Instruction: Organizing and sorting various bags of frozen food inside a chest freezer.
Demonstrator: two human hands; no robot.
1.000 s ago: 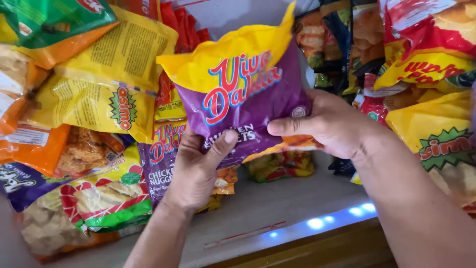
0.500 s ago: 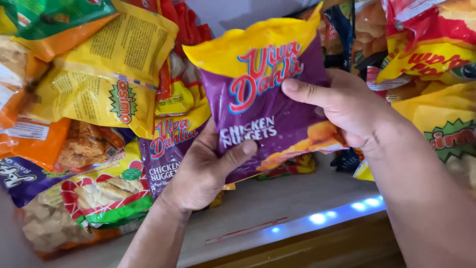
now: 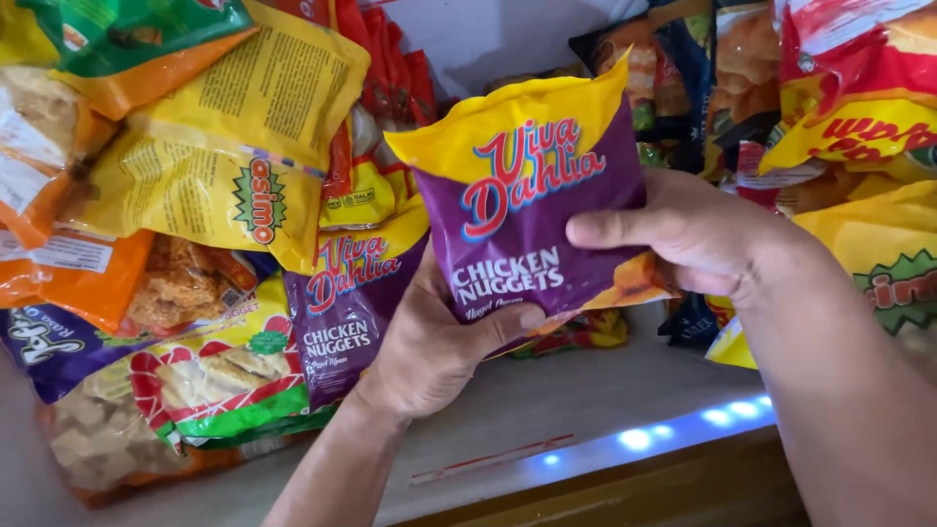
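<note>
Purple-and-yellow snack bag [image 3: 532,210] sits upright between my hands, front toward me so the face shows: left hand [image 3: 429,342] clamped under its bottom corner, right hand [image 3: 683,234] pinching its side edge. Below runs the shelf [image 3: 576,390], with a matching purple bag [image 3: 346,303] leaning just left.

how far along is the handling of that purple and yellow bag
Done: the purple and yellow bag is lifted off the pile, front face up to the camera. In hand: the left hand grips its lower edge, the right hand its right side. Left: it rests nowhere yet; a matching bag lies among the heap on the shelf.
</note>
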